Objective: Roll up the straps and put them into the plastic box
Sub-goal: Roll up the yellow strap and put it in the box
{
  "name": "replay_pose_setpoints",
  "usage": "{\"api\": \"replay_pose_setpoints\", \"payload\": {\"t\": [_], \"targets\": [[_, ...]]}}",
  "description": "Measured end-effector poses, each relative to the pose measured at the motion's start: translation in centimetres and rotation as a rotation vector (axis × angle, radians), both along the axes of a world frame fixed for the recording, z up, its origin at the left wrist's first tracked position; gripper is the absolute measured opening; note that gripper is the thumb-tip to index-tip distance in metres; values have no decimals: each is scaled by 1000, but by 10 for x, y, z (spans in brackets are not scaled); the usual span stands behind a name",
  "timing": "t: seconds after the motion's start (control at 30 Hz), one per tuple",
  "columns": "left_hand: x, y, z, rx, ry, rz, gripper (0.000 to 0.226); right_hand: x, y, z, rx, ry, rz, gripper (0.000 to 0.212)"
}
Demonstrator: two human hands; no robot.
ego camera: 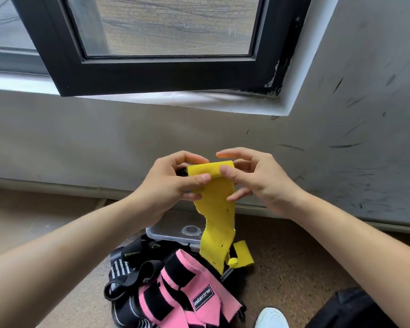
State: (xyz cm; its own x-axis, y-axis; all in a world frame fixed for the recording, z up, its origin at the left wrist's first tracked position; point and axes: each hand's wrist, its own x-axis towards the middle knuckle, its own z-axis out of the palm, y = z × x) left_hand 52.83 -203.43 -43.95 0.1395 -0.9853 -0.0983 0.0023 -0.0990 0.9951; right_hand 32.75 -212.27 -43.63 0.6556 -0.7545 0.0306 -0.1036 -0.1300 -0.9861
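A yellow strap (214,209) hangs in front of me, its top end wound into a small roll between both hands. My left hand (173,183) grips the roll's left end, thumb on the front. My right hand (251,176) pinches the right end with thumb and fingers. The strap's loose tail drops to the floor, ending in a yellow tab. Below it lies a clear plastic box (175,230), partly hidden by the strap. A pile of pink straps (187,290) and black straps (130,263) lies on the floor in front of the box.
A grey scuffed wall (341,114) with a black-framed window (152,67) stands just beyond the box. Speckled brown floor (294,268) spreads around the pile. A white shoe (271,318) and a dark bag (355,308) sit at the lower right.
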Motion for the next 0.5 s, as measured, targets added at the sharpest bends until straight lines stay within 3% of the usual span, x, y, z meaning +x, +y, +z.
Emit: {"api": "replay_pose_setpoints", "payload": {"t": [0.27,0.5], "targets": [[0,-1,-5,-150,-121,41,30,5,2,-3,49,-40,-16,27],[-3,-3,-2,64,94,9,34,3,1,-4,31,-153,-103,25]]}}
